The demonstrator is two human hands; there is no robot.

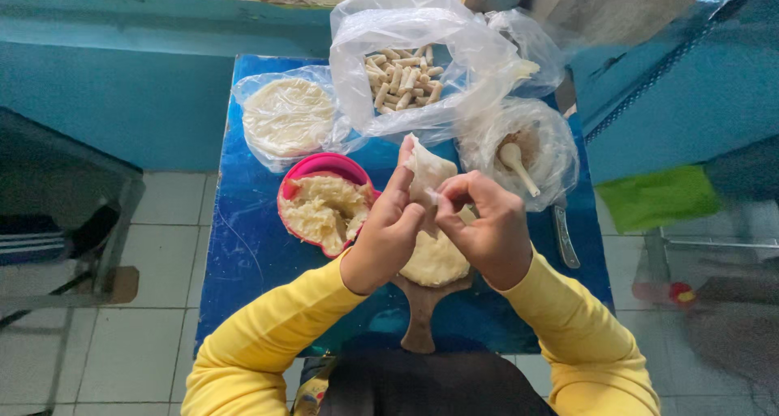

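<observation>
My left hand (388, 229) and my right hand (484, 228) meet above a small blue table (243, 245), both pinching one thin, pale wrapper (428, 171) that is folded upward into a point. Under the hands lies a round sheet of the same pale dough (434, 262) on a wooden paddle board (420, 323). Just left of my left hand stands a pink bowl (324, 166) with a pale mashed filling (324, 213). Both arms wear yellow sleeves.
A clear bag of several small rolled pieces (402, 79) sits at the table's far side. A stack of round wrappers in plastic (288, 116) lies at far left. A plastic-wrapped bowl with a white spoon (518, 160) stands right, a knife (564, 237) beside it. Tiled floor surrounds.
</observation>
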